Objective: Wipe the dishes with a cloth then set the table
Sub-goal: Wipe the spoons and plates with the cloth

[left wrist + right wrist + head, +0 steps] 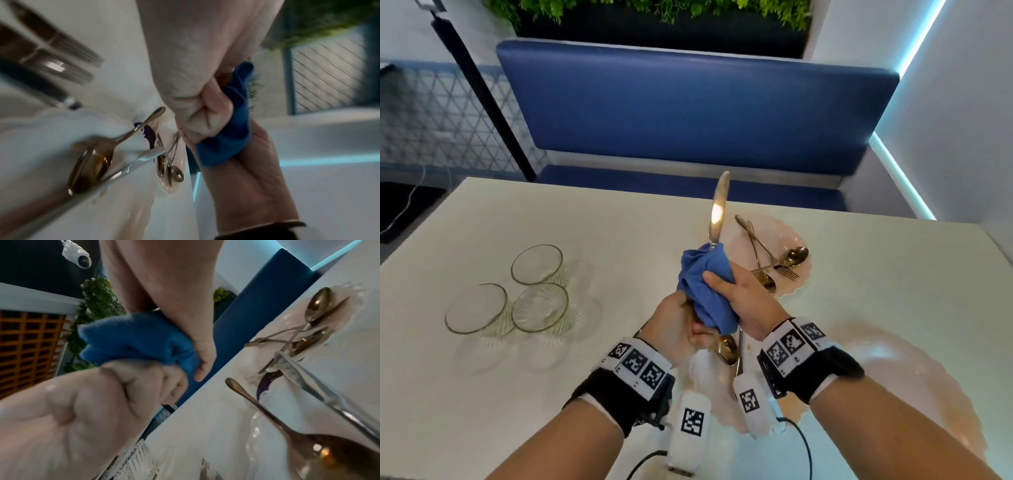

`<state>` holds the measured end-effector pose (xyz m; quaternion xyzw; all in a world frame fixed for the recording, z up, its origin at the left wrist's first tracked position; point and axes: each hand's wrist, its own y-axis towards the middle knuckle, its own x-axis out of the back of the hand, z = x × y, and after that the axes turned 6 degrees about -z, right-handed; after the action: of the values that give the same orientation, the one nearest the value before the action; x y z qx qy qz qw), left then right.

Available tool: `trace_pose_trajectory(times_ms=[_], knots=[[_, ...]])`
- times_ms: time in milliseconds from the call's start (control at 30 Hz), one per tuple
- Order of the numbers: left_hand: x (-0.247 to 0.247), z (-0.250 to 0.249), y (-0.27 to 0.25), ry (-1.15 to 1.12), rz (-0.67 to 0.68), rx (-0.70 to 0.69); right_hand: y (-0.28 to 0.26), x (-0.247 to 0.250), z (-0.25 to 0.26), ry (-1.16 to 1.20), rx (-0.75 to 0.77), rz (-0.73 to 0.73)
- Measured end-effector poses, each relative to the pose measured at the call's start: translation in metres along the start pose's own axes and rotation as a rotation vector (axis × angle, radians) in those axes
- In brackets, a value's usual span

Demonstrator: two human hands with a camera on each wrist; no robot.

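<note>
Blue cloth [707, 291] is bunched around the lower part of the knife [718, 209] you hold up over the table [517, 219], and the coming stroke turns on that knife's long axis: it stands nearly upright, tip pointing away from you toward the bench, blade rising clear above the cloth. Your right hand [743, 298] is the upper one, fingers curled round the cloth and squeezing it about the knife. Your left hand [678, 329] sits just below and touching it, closed in a fist at the cloth's lower end; it probably grips the handle, though the handle itself is hidden. So the unwiped blade lies straight up from your right fingers, and sliding the cloth along that axis looks like the next move. The blade is pale, polished metal with a bright glint at mid-length. Other cutlery waits on the far plate [787, 233].
</note>
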<state>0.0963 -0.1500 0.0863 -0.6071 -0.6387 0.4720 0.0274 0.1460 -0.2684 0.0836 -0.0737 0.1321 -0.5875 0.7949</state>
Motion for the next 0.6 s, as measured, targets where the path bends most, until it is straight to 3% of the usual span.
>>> trace_pose_trajectory(times_ms=[100,200,300,467,600], knots=[[0.008,-0.013,-0.005,0.120,-0.072,0.002,0.001,-0.003,0.002,-0.262,0.131,-0.015],[0.023,-0.032,0.000,0.207,-0.163,-0.247,0.001,-0.002,0.004,-0.416,0.211,0.001],[0.020,-0.039,0.003,0.302,-0.113,-0.398,-0.003,-0.015,-0.001,-0.521,0.251,0.045],[0.038,-0.028,0.009,0.300,-0.221,-0.400,-0.011,-0.038,-0.019,-0.509,0.173,0.135],[0.059,-0.034,0.007,0.051,-0.393,-0.408,-0.022,-0.037,-0.030,-0.608,0.080,0.317]])
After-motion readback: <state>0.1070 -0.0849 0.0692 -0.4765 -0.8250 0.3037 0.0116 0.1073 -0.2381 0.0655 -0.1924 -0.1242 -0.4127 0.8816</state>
